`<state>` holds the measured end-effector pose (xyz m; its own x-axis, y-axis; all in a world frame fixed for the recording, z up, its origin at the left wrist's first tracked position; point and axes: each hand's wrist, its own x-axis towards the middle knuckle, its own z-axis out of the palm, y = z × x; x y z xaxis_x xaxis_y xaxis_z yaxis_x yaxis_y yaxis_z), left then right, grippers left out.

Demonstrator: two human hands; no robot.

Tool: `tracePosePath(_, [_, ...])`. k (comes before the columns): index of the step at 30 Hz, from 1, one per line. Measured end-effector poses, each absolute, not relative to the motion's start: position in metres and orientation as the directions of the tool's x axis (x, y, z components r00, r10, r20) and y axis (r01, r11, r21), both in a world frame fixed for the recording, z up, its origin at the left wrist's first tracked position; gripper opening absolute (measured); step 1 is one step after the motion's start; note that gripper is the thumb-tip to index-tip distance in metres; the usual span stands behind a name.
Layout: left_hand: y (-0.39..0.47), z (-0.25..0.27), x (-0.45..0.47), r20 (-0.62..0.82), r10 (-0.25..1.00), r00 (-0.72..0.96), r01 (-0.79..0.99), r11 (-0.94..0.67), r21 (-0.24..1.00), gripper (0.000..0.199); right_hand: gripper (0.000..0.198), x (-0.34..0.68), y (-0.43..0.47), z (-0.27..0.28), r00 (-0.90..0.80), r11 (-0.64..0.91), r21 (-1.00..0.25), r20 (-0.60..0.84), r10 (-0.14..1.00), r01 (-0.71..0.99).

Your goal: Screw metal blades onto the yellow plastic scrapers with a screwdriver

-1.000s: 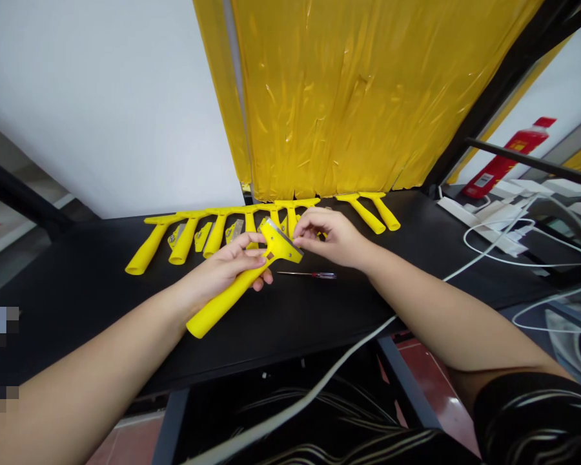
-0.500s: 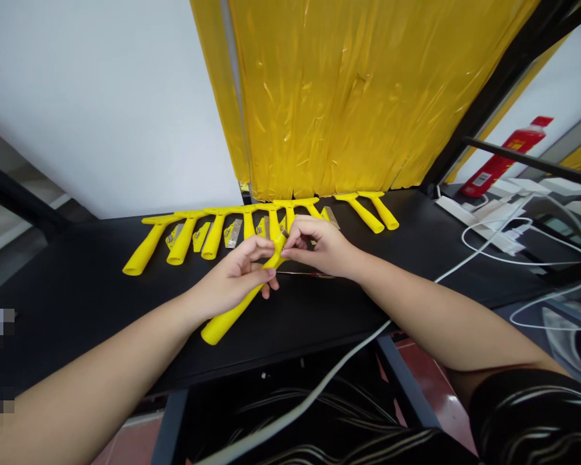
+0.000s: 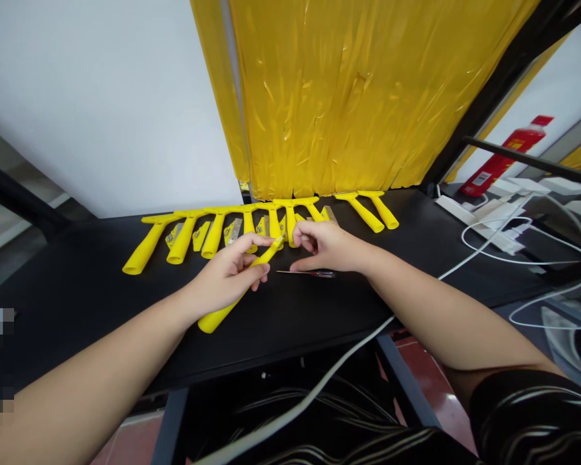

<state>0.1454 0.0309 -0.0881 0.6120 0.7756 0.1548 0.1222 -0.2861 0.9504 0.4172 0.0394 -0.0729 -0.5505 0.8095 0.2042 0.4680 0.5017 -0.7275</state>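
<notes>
My left hand [image 3: 232,268] is closed around a yellow plastic scraper handle [image 3: 217,320], held at a slant above the black tabletop. Its hollow round end points down toward me, and its narrower end is up by my left index finger. My right hand [image 3: 326,245] is just to the right, apart from the handle, its thumb separated from its curled fingers and nothing visible between them. Below that thumb lies a thin screwdriver [image 3: 322,274] with a dark, reddish grip. Behind both hands runs a row of similar yellow handles [image 3: 148,248], with small yellow-and-metal blade heads [image 3: 232,231] between them.
Two more yellow handles [image 3: 368,213] lie at the back right. White power strips [image 3: 489,226] and loops of cable are on the right, with a red bottle [image 3: 506,155] behind a rail. One white cable [image 3: 314,394] crosses the table's front edge. Yellow plastic sheeting [image 3: 368,97] hangs behind.
My right hand has come away from the handle, and its thumb and fingers have parted. My left hand has turned and slightly lowered the handle. More of the screwdriver shows.
</notes>
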Motion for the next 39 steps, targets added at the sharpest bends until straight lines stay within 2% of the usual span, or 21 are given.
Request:
tracePosePath(3, [0.038, -0.086, 0.139, 0.176, 0.808, 0.562, 0.146, -0.306, 0.941, 0.035, 0.037, 0.428, 0.033, -0.063, -0.584, 0.463, -0.535, -0.071, 0.809, 0.707])
tracePosePath(5, [0.044, -0.087, 0.134, 0.188, 0.826, 0.531, 0.150, -0.310, 0.939, 0.035, 0.033, 0.433, 0.030, -0.060, -0.549, 0.417, -0.447, -0.220, 0.807, 0.792])
tracePosePath(8, [0.051, -0.093, 0.129, 0.193, 0.841, 0.505, 0.128, -0.294, 0.947, 0.038, 0.022, 0.436, 0.030, -0.058, -0.552, 0.417, -0.411, -0.298, 0.779, 0.811])
tracePosePath(12, [0.056, -0.098, 0.128, 0.206, 0.860, 0.467, 0.111, -0.288, 0.951, 0.039, 0.013, 0.440, 0.033, -0.058, -0.626, 0.449, -0.539, -0.198, 0.754, 0.712])
tracePosePath(15, [0.056, -0.094, 0.131, 0.197, 0.873, 0.446, 0.141, -0.286, 0.948, 0.037, 0.015, 0.442, 0.036, -0.060, -0.624, 0.441, -0.664, -0.049, 0.780, 0.604])
tracePosePath(18, [0.055, -0.089, 0.134, 0.195, 0.891, 0.409, 0.149, -0.276, 0.949, 0.038, 0.018, 0.440, 0.037, -0.063, -0.607, 0.438, -0.724, 0.033, 0.794, 0.533])
tracePosePath(35, [0.059, -0.097, 0.130, 0.220, 0.866, 0.448, 0.134, -0.308, 0.942, 0.040, 0.018, 0.429, 0.037, -0.071, -0.604, 0.414, -0.766, 0.043, 0.796, 0.492])
tracePosePath(39, [0.059, -0.095, 0.131, 0.220, 0.880, 0.422, 0.141, -0.303, 0.943, 0.040, 0.016, 0.428, 0.037, -0.071, -0.549, 0.337, -0.814, 0.027, 0.836, 0.474])
